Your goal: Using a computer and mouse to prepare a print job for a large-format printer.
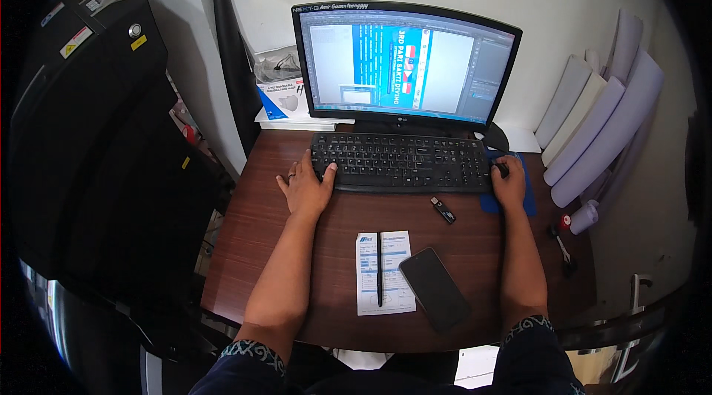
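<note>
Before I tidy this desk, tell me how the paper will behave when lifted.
The paper looks thin and flat, so it would probably flop if lifted by one edge. The slim pen lying lengthwise on it might roll or slide off. The phone overlaps its right edge, so that side would likely drag.

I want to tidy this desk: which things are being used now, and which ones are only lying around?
In use, it seems:
keyboard, left hand at its left end
mouse, under the right hand
blue pad
lit monitor

Apparently lying about:
USB stick
paper sheet
black pen
phone
white rolls
</note>
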Action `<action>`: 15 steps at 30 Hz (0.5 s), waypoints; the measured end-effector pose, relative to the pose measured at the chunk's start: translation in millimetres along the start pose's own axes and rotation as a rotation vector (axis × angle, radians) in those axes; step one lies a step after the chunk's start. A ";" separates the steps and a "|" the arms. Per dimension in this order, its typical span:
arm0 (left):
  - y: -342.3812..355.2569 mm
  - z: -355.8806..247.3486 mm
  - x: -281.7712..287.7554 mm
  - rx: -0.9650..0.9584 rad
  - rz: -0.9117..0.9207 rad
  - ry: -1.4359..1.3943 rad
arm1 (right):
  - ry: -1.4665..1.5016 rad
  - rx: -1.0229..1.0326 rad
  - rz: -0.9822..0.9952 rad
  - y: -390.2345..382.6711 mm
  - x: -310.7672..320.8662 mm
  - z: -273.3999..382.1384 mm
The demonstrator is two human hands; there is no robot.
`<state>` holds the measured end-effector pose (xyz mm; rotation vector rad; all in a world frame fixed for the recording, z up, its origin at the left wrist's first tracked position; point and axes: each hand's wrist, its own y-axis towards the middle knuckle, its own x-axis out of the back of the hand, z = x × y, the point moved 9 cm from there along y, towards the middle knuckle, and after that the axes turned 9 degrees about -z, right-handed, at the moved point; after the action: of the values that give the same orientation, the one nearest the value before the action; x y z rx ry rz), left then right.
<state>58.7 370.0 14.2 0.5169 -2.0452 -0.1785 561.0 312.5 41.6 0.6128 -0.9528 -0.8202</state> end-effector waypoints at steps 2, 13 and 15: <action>0.6 -0.9 -0.8 -0.001 -0.002 0.001 | 0.003 -0.004 -0.012 1.3 1.0 -4.2; -1.8 -3.8 3.9 -0.001 0.023 0.041 | 0.054 -0.023 0.026 -0.2 -3.7 -2.1; -1.9 -4.6 3.3 0.002 0.042 0.047 | 0.053 -0.006 0.023 -0.7 -3.4 -1.6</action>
<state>61.7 367.3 18.5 0.4748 -2.0091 -0.1384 561.0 315.1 38.8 0.6148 -0.9069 -0.7825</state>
